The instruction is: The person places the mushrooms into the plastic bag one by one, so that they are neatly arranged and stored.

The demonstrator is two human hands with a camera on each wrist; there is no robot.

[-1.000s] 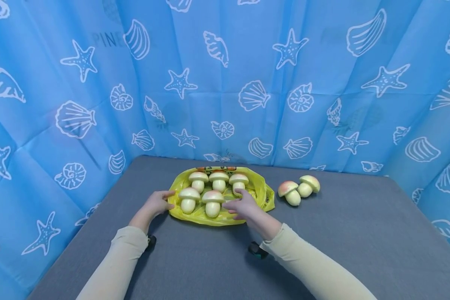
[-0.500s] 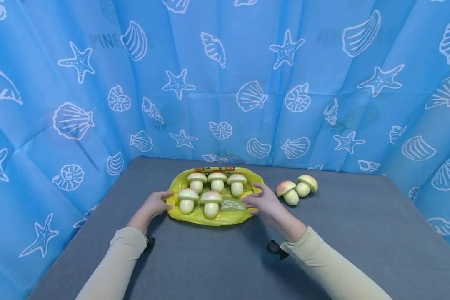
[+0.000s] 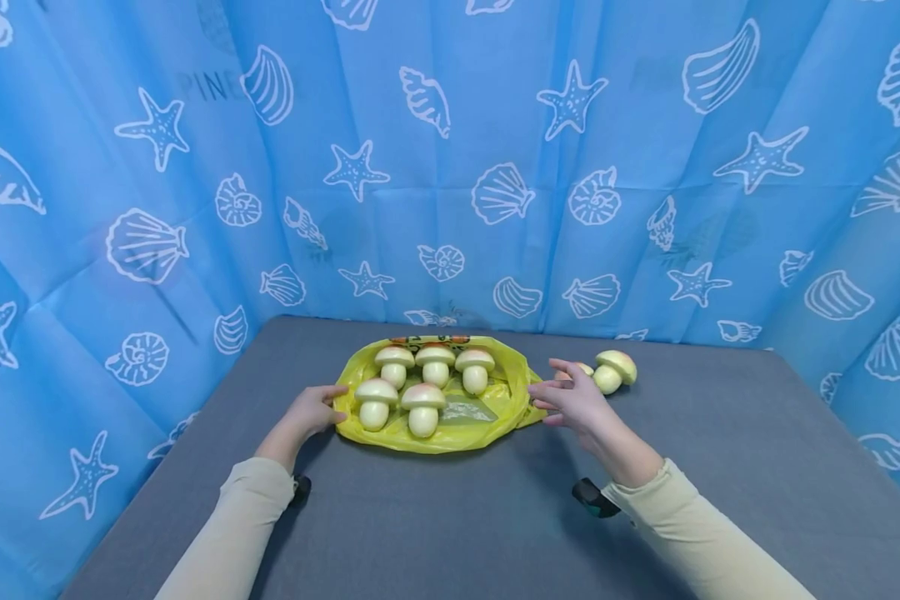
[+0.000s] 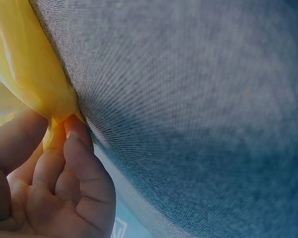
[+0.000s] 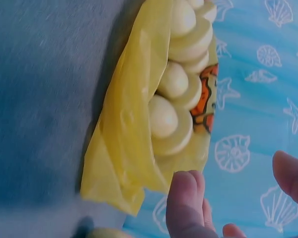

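An opened yellow plastic bag (image 3: 427, 445) lies on the table with several toy mushrooms (image 3: 422, 410) in it, cream with faint pink on some caps. At the bag's left end my left hand (image 3: 311, 412) pinches its edge; thumb and fingers meet on the yellow plastic (image 4: 30, 64) in the left wrist view. My right hand (image 3: 583, 410) is held at the bag's right end, fingers spread and holding nothing. Just behind it lie two loose mushrooms: one (image 3: 616, 371) shows well, the other is mostly hidden by the hand.
A grey cloth (image 3: 435, 533) covers the table. Behind and at both sides hangs a blue curtain (image 3: 450, 167) with white shells and starfish. Black wrist devices show under both forearms, the right one (image 3: 594, 498) plainer to see.
My right hand has moved right, from over the bag's right part to beside the loose mushrooms, and now covers most of one. My left hand has stayed at the bag's left edge.
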